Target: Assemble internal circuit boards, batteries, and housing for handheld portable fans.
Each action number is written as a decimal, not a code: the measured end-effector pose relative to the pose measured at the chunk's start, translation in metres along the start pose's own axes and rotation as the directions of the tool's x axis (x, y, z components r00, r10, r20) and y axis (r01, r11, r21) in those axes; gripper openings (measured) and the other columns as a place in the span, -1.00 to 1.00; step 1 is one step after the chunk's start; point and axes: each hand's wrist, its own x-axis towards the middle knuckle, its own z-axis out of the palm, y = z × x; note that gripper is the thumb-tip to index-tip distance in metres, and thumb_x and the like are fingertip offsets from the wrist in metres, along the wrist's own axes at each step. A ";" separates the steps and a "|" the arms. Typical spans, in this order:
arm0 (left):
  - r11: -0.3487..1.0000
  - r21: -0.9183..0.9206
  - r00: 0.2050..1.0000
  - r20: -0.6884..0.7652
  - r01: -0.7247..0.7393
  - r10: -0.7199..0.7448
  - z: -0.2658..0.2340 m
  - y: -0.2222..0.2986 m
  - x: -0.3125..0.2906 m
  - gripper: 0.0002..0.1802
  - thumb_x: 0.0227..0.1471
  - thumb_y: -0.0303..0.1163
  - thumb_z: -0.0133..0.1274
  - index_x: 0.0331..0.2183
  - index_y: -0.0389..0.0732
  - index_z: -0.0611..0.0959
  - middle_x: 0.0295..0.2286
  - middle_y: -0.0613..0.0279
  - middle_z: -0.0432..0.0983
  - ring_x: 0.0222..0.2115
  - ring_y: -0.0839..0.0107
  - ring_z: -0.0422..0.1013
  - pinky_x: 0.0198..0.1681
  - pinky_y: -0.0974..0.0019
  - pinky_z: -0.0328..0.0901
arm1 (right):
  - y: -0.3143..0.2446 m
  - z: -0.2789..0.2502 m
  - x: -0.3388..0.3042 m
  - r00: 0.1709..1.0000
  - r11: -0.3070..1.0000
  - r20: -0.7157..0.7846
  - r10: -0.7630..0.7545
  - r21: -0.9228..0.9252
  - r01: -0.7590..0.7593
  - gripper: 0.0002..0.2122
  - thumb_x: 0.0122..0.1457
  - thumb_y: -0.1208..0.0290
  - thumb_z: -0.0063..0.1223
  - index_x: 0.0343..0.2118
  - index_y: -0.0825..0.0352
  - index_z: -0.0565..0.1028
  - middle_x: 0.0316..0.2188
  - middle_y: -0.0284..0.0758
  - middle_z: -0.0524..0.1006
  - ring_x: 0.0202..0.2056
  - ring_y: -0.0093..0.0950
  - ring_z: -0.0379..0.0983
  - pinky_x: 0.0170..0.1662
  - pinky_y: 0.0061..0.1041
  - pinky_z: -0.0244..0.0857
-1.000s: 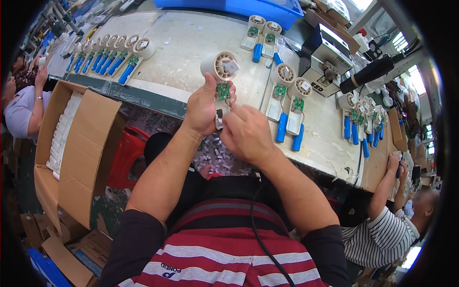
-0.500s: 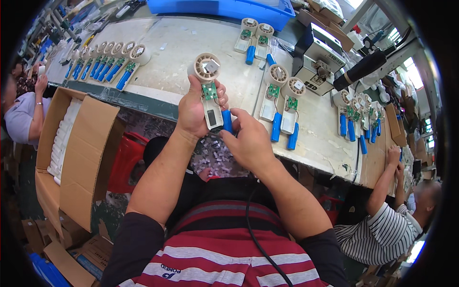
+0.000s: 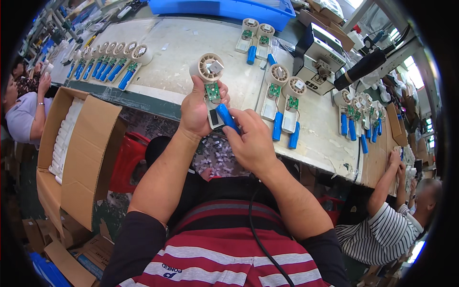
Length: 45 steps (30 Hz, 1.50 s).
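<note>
My left hand (image 3: pixel 197 107) is wrapped round a white handheld fan's open housing (image 3: pixel 216 119), its round slotted head (image 3: pixel 204 71) pointing away from me. A green circuit board (image 3: pixel 212 92) sits in the upper part of the handle, with a dark rectangular patch below it. Between the thumb and fingers of my right hand (image 3: pixel 251 138) is a blue cylindrical battery (image 3: pixel 225 116). It lies slantwise over the handle's right edge, its upper end above the handle cavity. Two similar open fan housings (image 3: pixel 290 115) with blue batteries hanging out lie to the right on the table.
A row of fan housings with batteries inside (image 3: pixel 128 76) lines the table's left. A boxy machine (image 3: pixel 318 60) and another cluster of fans (image 3: pixel 351 115) stand right. A blue bin (image 3: pixel 220 8) is at the back; a cardboard box (image 3: pixel 91 158) of white tubes is left. People sit on both sides.
The battery has tilted and moved up and left, from hanging beside the handle to lying partly over it. My right hand has shifted slightly with it; my left still holds the fan housing.
</note>
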 end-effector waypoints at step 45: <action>0.996 -0.086 0.994 -0.112 0.003 -0.013 0.015 -0.016 -0.002 -0.78 0.27 -0.59 0.09 -0.07 -0.18 0.52 -0.26 0.22 0.40 -0.31 0.41 0.36 -0.21 0.27 0.36 | 0.027 0.008 0.003 0.956 0.971 -0.226 -0.184 0.109 0.213 -0.87 0.10 0.63 0.31 -0.27 0.39 0.65 -0.38 -0.20 0.59 -0.38 -0.23 0.58 -0.32 -0.36 0.44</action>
